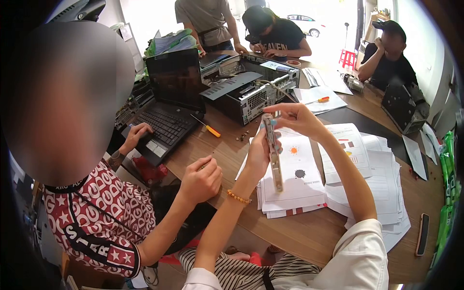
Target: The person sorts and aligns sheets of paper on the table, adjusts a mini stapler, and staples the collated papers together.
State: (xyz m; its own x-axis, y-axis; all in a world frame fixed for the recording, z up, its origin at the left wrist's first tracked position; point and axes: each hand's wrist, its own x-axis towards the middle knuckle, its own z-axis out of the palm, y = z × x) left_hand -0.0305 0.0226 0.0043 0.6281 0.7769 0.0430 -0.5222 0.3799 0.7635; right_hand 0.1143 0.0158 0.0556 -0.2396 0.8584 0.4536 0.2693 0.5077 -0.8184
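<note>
My left hand (260,153), with a beaded bracelet on the wrist, is closed around a long, thin, pale metallic part (276,169) seen edge-on. The part is held nearly upright above the printed sheets (302,166), its lower end slightly blurred. My right hand (298,118) is at its top end, fingers bent and pinching there. I cannot make out exactly what the part is.
An opened desktop computer case (246,104) stands beyond my hands, with small screws (243,137) before it. Left are a laptop (166,121), a screwdriver (211,130) and a co-worker's hand (203,179). A phone (422,234) lies right. Others sit or stand across the table.
</note>
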